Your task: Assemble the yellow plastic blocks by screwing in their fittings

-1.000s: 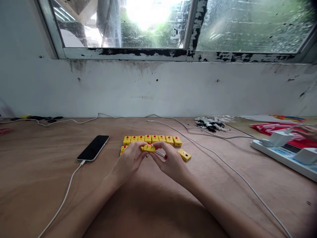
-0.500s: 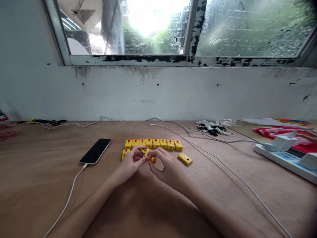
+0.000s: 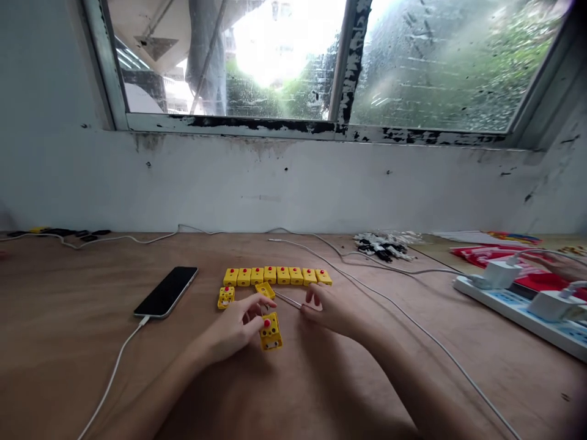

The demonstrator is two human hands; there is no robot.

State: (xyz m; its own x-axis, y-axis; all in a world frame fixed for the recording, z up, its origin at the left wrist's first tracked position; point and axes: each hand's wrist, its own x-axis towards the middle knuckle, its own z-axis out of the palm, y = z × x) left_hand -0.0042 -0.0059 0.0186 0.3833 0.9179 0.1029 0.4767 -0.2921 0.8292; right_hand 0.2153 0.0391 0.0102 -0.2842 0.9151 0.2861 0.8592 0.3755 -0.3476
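Note:
My left hand (image 3: 236,327) holds a yellow block with a red button (image 3: 270,332) between its fingers, tilted above the table. My right hand (image 3: 328,310) pinches a thin metal rod (image 3: 288,300), which points up and left. Just beyond my left fingers lies a flat yellow piece (image 3: 265,290). Behind it stands a row of several yellow blocks with red tops (image 3: 276,275). Another yellow block with a red button (image 3: 226,297) sits in front of the row's left end.
A black phone (image 3: 167,292) with a white cable lies on the wooden table (image 3: 92,342) at left. Black and white parts (image 3: 384,245) are piled at back right. A white power strip (image 3: 523,315) is at right, near another person's hand (image 3: 562,266).
My hands have moved apart; the yellow block is now lower, in my left hand alone. The rod shows in my right hand. The flat yellow piece lies further left, near the row. The view has shifted.

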